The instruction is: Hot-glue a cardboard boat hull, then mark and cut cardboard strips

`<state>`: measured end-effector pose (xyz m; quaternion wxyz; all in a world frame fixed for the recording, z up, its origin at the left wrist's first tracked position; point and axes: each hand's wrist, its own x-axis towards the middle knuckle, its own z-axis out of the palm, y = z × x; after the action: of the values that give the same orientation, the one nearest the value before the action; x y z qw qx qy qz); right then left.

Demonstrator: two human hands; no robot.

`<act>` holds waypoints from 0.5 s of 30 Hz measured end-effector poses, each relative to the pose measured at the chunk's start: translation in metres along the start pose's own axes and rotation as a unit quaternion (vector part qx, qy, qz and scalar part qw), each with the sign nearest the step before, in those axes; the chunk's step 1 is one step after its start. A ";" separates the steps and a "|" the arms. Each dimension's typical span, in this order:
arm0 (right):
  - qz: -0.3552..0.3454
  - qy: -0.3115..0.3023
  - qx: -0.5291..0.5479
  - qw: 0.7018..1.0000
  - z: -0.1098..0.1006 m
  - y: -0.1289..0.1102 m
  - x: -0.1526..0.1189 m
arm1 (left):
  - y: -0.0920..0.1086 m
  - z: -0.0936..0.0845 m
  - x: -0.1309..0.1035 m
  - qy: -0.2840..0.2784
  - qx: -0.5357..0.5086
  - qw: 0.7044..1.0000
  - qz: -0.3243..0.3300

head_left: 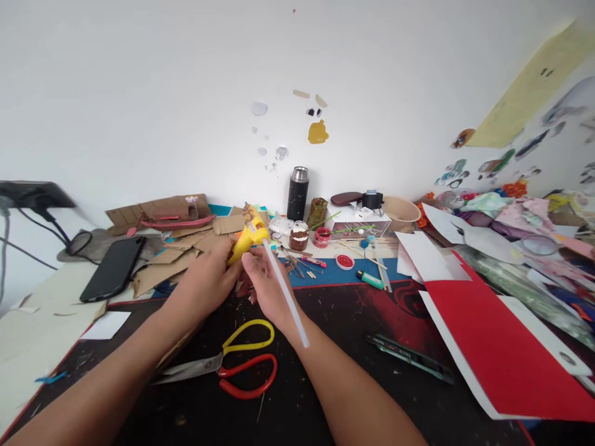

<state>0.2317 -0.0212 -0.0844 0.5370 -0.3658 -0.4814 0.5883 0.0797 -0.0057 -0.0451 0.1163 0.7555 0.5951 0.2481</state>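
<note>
My left hand (216,269) is closed round the handle of a yellow glue gun (253,236), whose nozzle end points away from me. A long translucent glue stick (286,291) sticks out of the gun's back and passes over my right hand. Close beside the handle, my right hand (267,282) has its fingers curled; what they hold, if anything, is hidden. Below my hands, scissors (214,365) with one yellow and one red handle lie on the black mat (325,384).
Cardboard pieces (160,269) and a black phone (114,267) lie at the left. Behind the hands stand a black flask (298,195) and small jars (321,237). A cutter (409,357) and red sheet (502,347) lie at the right, near heaped fabric (525,217).
</note>
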 end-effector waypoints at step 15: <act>0.025 0.073 -0.029 0.997 -0.015 0.007 0.011 | 0.011 0.000 -0.012 -0.057 -0.046 0.997 0.030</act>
<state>0.2419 -0.0075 -0.0944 0.5449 -0.4354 -0.4487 0.5588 0.0873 -0.0198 -0.0431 0.1767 0.7797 0.5528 0.2351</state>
